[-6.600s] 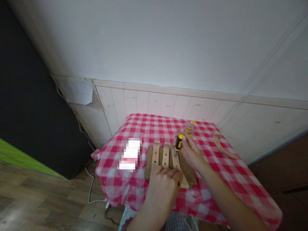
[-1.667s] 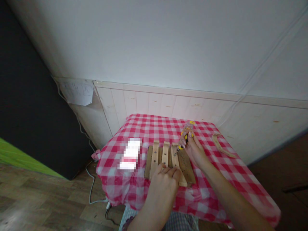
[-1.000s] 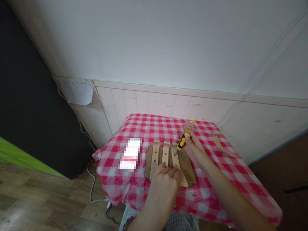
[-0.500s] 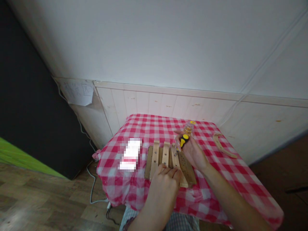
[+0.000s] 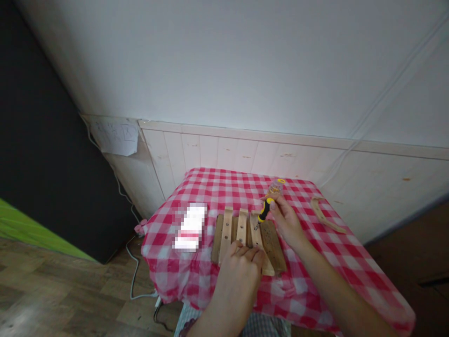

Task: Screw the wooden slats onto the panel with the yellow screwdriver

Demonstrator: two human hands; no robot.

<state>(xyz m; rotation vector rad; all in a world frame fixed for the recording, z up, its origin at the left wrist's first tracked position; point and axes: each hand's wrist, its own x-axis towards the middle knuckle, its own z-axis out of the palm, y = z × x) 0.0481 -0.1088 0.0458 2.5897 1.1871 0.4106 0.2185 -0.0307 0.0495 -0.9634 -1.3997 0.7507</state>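
- The right hand (image 5: 286,220) is closing around the yellow-and-black screwdriver (image 5: 263,211), tilting its tip down onto a slat of the wooden slat panel (image 5: 271,243).
- The left hand (image 5: 242,260) is lying on the panel's near end with fingers curled; whether it is gripping or only pressing is too small to tell.
- The panel is lying flat on the checked tablecloth (image 5: 224,187), near its front edge.
- The panel is probably light and stiff and liable to slide on the cloth, so it is best held down by its near end.
- The screwdriver's handle looks grippy.
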